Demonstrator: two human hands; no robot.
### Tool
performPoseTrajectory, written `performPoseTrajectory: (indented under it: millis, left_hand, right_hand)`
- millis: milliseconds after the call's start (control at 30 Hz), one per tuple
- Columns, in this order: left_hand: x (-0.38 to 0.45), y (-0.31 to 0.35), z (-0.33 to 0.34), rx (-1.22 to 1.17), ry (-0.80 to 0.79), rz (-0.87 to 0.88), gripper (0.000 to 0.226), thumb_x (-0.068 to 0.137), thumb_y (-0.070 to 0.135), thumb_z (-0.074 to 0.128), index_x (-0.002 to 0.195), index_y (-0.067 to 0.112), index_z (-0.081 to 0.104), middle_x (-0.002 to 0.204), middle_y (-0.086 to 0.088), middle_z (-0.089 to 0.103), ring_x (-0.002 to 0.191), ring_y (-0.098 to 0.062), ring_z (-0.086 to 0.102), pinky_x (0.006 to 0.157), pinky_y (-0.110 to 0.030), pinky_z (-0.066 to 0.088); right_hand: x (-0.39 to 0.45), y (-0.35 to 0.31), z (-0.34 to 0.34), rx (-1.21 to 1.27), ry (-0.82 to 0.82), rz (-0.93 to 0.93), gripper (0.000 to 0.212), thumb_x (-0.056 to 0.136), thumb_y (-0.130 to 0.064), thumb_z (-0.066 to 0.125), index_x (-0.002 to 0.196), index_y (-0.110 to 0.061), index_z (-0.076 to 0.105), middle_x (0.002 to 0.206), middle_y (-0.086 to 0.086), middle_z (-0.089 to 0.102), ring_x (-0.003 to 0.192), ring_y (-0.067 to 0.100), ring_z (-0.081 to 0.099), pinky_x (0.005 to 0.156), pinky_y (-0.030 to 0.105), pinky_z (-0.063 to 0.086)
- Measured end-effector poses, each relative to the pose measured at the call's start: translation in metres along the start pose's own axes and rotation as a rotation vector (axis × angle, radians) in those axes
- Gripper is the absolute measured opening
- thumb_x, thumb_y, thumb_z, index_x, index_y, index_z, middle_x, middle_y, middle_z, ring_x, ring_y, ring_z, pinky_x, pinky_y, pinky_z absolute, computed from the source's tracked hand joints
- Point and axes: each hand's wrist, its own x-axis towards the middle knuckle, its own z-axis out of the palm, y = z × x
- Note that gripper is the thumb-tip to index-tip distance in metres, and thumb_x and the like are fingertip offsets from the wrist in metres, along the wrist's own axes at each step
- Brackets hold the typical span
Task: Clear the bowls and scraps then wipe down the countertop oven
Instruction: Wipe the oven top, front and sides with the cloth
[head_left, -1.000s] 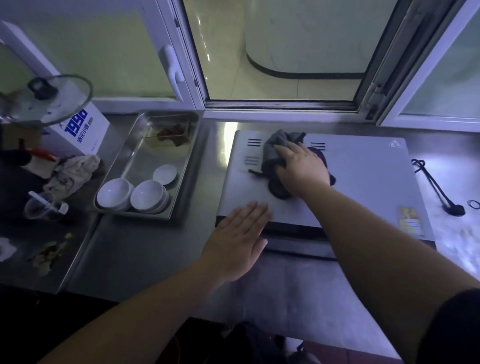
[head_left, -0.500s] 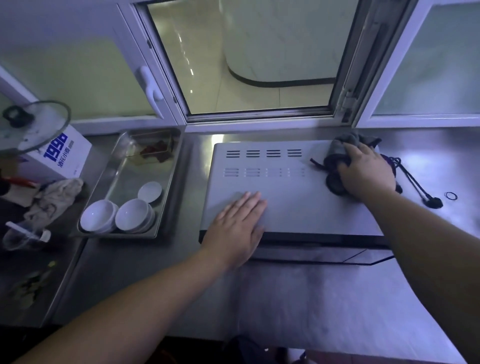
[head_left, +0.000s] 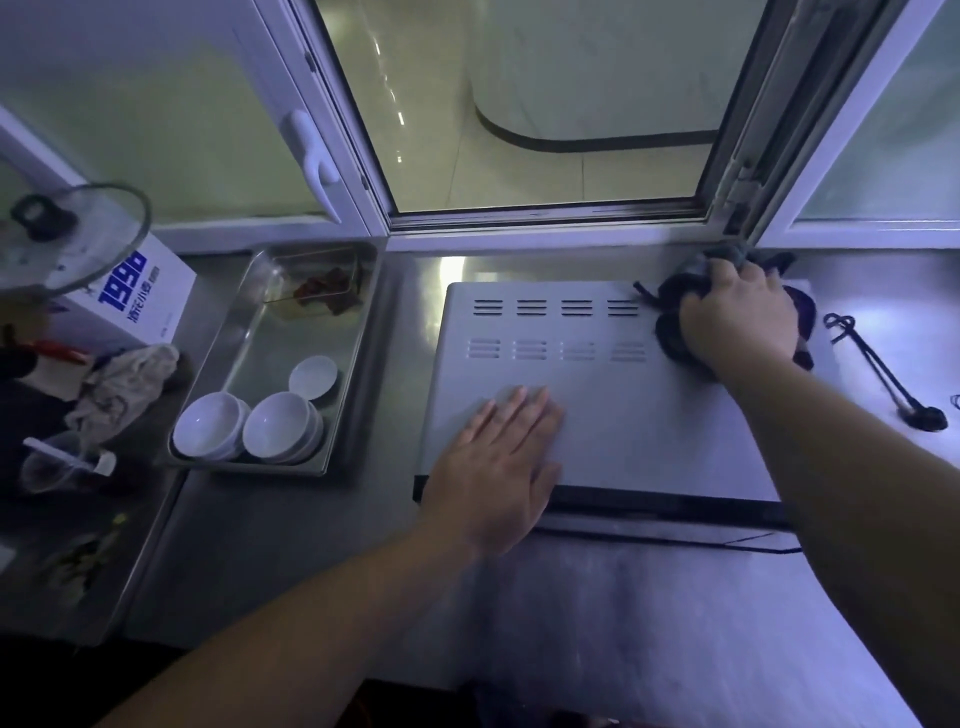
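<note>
Glass pot lid (head_left: 78, 236) over a white box (head_left: 137, 296) — crumpled rag (head_left: 127, 387), plastic cup (head_left: 57, 467), black cord (head_left: 883, 374).

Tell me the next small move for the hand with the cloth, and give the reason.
Probably draw the right hand and its dark cloth back toward the front edge along the oven top's right side. The cloth sits at the far right corner, so that strip looks unwiped, while the left hand lies flat near the front left, steadying the oven.

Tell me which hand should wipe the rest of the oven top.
Right. The right hand already grips the dark cloth at the oven top's far right corner; the left hand lies flat, likely steadying it.
</note>
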Motion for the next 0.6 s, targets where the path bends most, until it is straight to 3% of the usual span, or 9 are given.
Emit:
performPoseTrajectory:
  millis: [133,267,467,600]
  left_hand:
    - [0.001,-0.001,0.004,0.012,0.057,0.025,0.059,0.108,0.046,0.021,0.161,0.021,0.026,0.168,0.001,0.022,0.156,-0.016,0.015,0.126,-0.043,0.019]
    - [0.001,0.000,0.003,0.011,0.086,0.029,0.058,0.108,0.042,0.027,0.159,0.017,0.030,0.167,-0.003,0.026,0.156,-0.018,0.018,0.125,-0.042,0.020]
    - [0.000,0.000,-0.005,-0.018,0.168,0.061,0.047,0.101,0.033,0.045,0.138,0.007,0.056,0.145,-0.011,0.057,0.141,-0.028,0.045,0.121,-0.044,0.029]
    - [0.000,-0.001,-0.003,0.006,0.109,0.034,0.059,0.104,0.040,0.040,0.155,0.013,0.037,0.161,-0.006,0.038,0.153,-0.021,0.026,0.125,-0.041,0.020]
  right_hand:
    - [-0.018,-0.067,0.025,0.004,-0.060,-0.167,0.055,0.098,-0.040,0.037,0.149,-0.020,0.042,0.156,0.015,0.043,0.151,0.039,0.026,0.121,0.050,0.025]
    - [-0.034,-0.134,0.047,0.004,-0.123,-0.343,0.057,0.097,-0.040,0.037,0.152,-0.024,0.040,0.159,0.009,0.040,0.153,0.036,0.024,0.123,0.048,0.023]
    - [-0.055,-0.196,0.062,0.004,-0.262,-0.705,0.059,0.099,-0.043,0.042,0.157,-0.032,0.036,0.167,-0.001,0.029,0.156,0.029,0.019,0.125,0.044,0.018]
    - [-0.052,-0.179,0.058,-0.030,-0.272,-0.826,0.058,0.097,-0.046,0.049,0.153,-0.036,0.042,0.164,-0.006,0.036,0.154,0.025,0.026,0.121,0.042,0.025]
